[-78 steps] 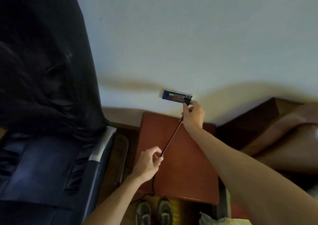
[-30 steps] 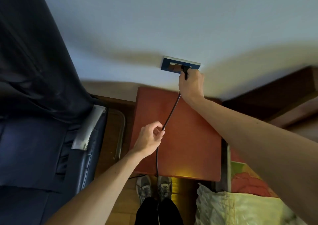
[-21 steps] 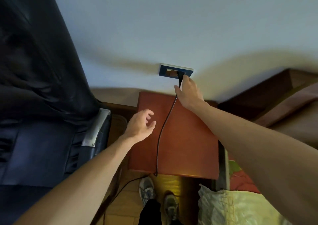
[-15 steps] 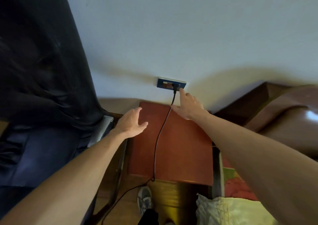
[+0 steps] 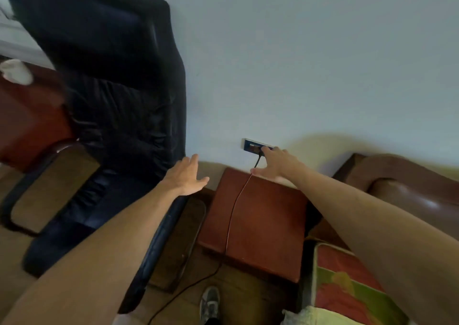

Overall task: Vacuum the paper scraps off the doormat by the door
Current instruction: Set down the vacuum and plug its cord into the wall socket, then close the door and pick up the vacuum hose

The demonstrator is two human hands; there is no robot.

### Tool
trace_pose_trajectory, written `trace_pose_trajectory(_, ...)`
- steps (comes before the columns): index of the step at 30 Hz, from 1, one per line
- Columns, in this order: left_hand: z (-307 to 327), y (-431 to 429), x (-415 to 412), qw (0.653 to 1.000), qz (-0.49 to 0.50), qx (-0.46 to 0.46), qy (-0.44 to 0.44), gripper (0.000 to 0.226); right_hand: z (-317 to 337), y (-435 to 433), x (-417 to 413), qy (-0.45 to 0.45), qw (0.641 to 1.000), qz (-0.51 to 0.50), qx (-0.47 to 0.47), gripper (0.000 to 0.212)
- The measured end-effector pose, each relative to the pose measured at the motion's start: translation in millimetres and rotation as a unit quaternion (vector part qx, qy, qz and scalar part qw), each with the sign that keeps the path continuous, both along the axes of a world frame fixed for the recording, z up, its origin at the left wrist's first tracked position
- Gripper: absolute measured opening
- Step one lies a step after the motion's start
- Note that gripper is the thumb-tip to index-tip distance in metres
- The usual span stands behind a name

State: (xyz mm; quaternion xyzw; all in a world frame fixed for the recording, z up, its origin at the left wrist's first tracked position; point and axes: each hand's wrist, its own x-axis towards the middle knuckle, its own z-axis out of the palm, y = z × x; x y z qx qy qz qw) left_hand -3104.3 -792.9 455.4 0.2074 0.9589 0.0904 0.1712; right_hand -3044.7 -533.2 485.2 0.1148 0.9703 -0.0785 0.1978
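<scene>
Grip spread — left hand (image 5: 185,175), right hand (image 5: 275,165) | right near wall socket (image 5: 249,146) | cord (image 5: 233,213) crosses reddish table (image 5: 270,228)

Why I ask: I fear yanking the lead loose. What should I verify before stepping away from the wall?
1. Black plug seated in blue wall socket: ok, looks in.
2. Right hand off the plug: not ok, straight fingertips rest at the socket.
3. Left hand free: ok, open, empty.
4. Thin dark cord slack across reddish-brown wooden side table: ok.
5. Cord apart from grey shoe on floor: ok.
6. Vacuum cleaner and doormat ready: cannot tell, out of view.
</scene>
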Motion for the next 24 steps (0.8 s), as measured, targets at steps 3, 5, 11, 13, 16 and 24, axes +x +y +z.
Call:
trace_pose_trajectory(3,24.3,-28.8,31.6,0.999,0.026,-0.022,0.017,0.074,26.1,-15.2,14.1,0.013,0.999,0.031,-0.007,0.085)
trace_pose_trajectory(5,37.8,-52.5,49.9,0.998,0.049,-0.037,0.022,0.077,41.4,-30.0,18.9,0.016,0.998,0.055,-0.008,0.084)
trace_pose_trajectory(11,72.8,-132.1,97.6,0.989,0.132,-0.063,0.03,0.081,75.0,-96.7,27.2,0.026,0.99,0.14,-0.007,0.088)
trace_pose_trajectory(13,82.1,-160.0,113.7,0.985,0.159,-0.062,0.037,0.079,83.2,-123.7,29.2,0.027,0.985,0.17,-0.008,0.089)
trace_pose_trajectory(16,95.1,-205.2,142.4,0.976,0.202,-0.064,0.042,0.08,94.2,-169.5,30.3,0.032,0.977,0.212,-0.01,0.091)
trace_pose_trajectory(24,122.1,-351.7,259.5,0.934,0.342,-0.087,0.054,0.078,119.0,-331.5,58.7,0.035,0.939,0.343,-0.004,0.09)
